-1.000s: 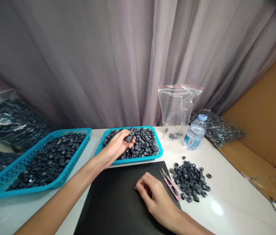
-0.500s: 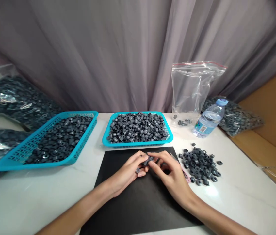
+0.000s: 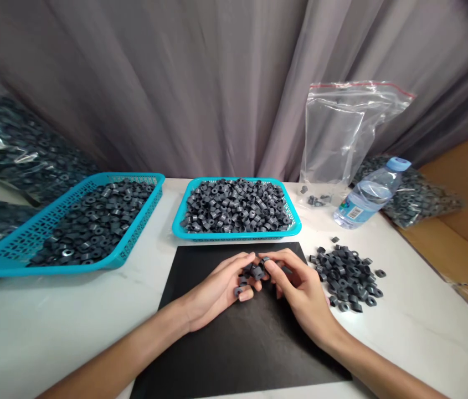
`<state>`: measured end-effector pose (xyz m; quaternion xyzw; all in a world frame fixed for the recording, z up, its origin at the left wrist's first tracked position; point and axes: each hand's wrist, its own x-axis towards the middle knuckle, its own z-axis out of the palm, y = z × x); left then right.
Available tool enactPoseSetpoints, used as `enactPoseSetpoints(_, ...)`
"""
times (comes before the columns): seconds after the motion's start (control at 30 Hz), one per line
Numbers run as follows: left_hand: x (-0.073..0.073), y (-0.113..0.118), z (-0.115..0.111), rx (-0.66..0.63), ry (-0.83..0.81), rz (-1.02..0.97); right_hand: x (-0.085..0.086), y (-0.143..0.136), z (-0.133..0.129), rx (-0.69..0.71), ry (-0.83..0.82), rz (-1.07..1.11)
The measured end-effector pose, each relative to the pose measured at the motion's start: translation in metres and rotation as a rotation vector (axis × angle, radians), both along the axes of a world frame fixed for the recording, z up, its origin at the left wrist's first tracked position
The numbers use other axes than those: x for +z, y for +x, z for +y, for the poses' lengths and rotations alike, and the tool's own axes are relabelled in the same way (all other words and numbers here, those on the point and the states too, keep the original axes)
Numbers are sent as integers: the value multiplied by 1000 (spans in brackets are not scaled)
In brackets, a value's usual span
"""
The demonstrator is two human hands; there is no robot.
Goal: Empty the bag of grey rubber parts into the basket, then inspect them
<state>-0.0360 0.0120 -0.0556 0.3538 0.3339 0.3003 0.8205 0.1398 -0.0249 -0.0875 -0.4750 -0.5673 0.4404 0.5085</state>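
Grey rings (image 3: 257,271), short and thick-walled with round holes and a dull, plastic-looking surface, lie bunched in the fingers of the left hand (image 3: 212,293) above a flat black mat (image 3: 242,349). That hand is half curled, palm turned inward, its thumb lying over the small cluster. Just beside it, the right hand (image 3: 306,293) has its thumb and forefinger nearly closed, pinching one ring at the tips; the dark shape behind its other fingers is too shadowed to name with confidence.

Beyond the mat, a turquoise basket (image 3: 237,236) of perforated plastic, rounded at the corners, is heaped with the same pieces. A second basket (image 3: 51,271), long and lattice-walled, holds more at the left. On the right, a loose pile (image 3: 348,274) spreads over the glossy, faintly veined white desk (image 3: 59,332). Behind it stand a clear, creased zip bag (image 3: 333,133) with a few pieces at the bottom and a blue-capped bottle (image 3: 366,199). Soft grey curtain (image 3: 175,83) folds hang at the back.
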Motion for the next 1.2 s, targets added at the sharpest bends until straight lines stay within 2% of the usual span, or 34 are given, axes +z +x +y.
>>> enactPoseSetpoints(0.3,-5,-3,-1,42,33,58,1,0,2,-17,-76,100)
enactPoseSetpoints(0.43,-7,-4,1,7,65,31,1,1,2,-55,-100,129)
enactPoseSetpoints(0.77,-8,-8,2,-23,-101,-123,-7,7,7,-72,-56,-15)
enactPoseSetpoints(0.97,-12,-13,4,-27,-155,-142,-6,6,5,-82,-59,32)
enactPoseSetpoints(1.2,-15,-14,6,-50,-141,-196,0,4,3,-107,-59,107)
